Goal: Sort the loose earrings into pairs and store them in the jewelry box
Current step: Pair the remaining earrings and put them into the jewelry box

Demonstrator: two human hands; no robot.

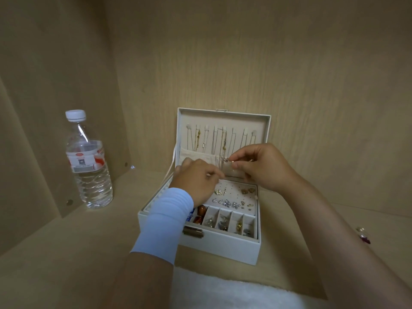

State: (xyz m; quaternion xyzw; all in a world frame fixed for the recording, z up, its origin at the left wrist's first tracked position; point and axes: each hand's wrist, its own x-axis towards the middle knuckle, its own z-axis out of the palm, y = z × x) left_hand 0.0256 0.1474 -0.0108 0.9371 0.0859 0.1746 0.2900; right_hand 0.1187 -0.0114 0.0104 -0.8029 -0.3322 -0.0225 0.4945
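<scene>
Pale wood-grain shelf (66, 253), boxed in by matching panels at back and left. Standing on it: one clear water bottle (89, 166), white cap, upright at left; one white jewelry box (223, 250), lid raised, centre. White fluffy cloth (234, 293) at near edge. Small red and clear trinkets (363, 235) lie far right.

Dim warm light, soft focus, wide-angle distortion

Matt white leather-look jewelry box (223, 250) with pale velvety cloth lining and brass-toned metal clasp (193, 232); glossy metal earrings (227, 202) with glinting stones; clear glossy plastic bottle (89, 175), left; matt pale wood-grain shelf (66, 253); white fluffy cloth (234, 293), near; smooth pale fabric sleeve (165, 224).
</scene>
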